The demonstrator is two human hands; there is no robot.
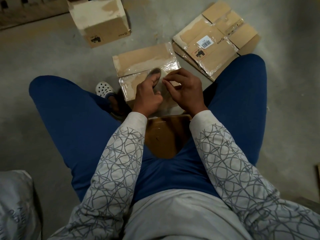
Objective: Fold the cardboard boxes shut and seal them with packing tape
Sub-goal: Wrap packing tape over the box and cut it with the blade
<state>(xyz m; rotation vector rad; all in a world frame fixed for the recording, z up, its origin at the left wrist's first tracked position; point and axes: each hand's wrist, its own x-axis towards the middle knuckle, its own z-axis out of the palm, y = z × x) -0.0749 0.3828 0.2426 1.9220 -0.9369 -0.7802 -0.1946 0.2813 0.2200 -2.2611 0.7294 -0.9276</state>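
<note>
The box (142, 61) lies on the floor (52, 54) in front of the seated person. Its flaps are folded shut under glossy, wrinkled clear film. Over its near edge the left hand (149, 96) grips the roll (155, 74), a brownish ring, with fingers curled on it. Beside it the right hand (186, 90) pinches what seems to be the tape end (164, 80), which is too thin to be sure of. I judge sealing is the step in hand. The next move is to pull the strip free and press it flat along the seam. Right of the box lies a flat carton (214, 54) with a barcode label (207, 42). Beyond the box, to the left, stands a dull, scuffed one (102, 19).
</note>
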